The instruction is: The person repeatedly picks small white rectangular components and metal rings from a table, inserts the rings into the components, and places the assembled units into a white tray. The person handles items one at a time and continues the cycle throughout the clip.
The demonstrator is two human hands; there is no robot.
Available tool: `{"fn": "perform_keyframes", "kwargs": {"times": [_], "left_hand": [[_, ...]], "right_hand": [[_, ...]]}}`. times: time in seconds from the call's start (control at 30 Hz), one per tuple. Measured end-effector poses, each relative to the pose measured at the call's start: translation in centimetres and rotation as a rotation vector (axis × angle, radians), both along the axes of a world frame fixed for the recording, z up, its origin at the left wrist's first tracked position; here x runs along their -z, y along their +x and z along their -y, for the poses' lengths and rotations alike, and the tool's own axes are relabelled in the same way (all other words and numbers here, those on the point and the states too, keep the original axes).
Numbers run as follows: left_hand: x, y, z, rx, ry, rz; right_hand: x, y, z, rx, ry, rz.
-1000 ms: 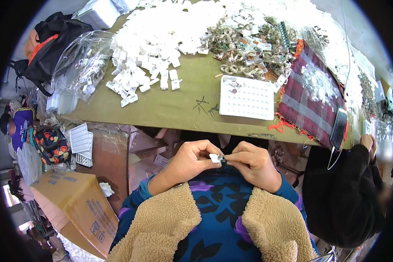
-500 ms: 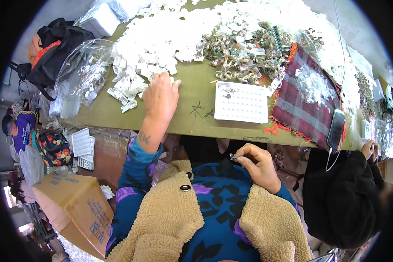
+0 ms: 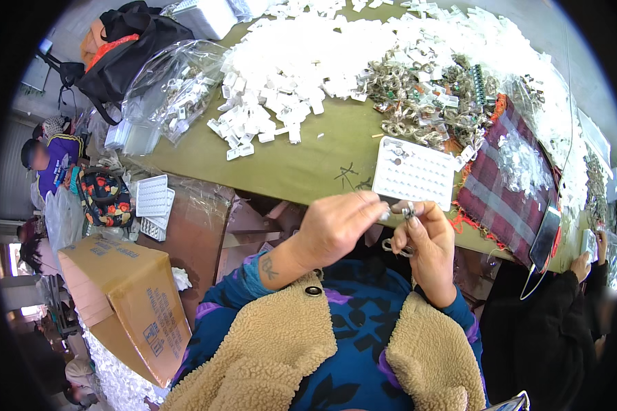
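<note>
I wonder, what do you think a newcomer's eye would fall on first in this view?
Probably the bright heap of small white pieces across the far part of the green table. Next, perhaps, the left hand and right hand, close together by the table's front edge, then the maroon plaid cloth right of the white tray.

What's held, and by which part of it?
Right hand: small metallic piece, pinched, ring-like piece lower down; left hand: small pale piece. Gripped parts can't be told.
</note>
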State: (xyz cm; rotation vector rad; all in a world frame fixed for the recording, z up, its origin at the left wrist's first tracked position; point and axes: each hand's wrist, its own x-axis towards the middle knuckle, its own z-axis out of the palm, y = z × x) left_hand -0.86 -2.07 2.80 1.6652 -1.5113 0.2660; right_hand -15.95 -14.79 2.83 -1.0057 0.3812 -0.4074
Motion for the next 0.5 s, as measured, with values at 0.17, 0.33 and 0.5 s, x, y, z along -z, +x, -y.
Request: {"fn": "perform_keyframes", "kwargs": {"times": [0.17,0.33,0.5], "left_hand": [[0.3,-0.2,-0.6,0.09,-0.016,0.15],[0.9,-0.2,-0.4,0.121,-0.048,0.164],[2.0,-0.6,-0.3,0.1,-0.064,0.175]], "right_hand": [[-0.1,1.4,-0.9,0.005,0.024,-0.011],[0.1,1.0,-1.5,0.073,-0.136,-0.102],[0.4,0.9,-1.2,0.055,-0.017,-0.113]]}}
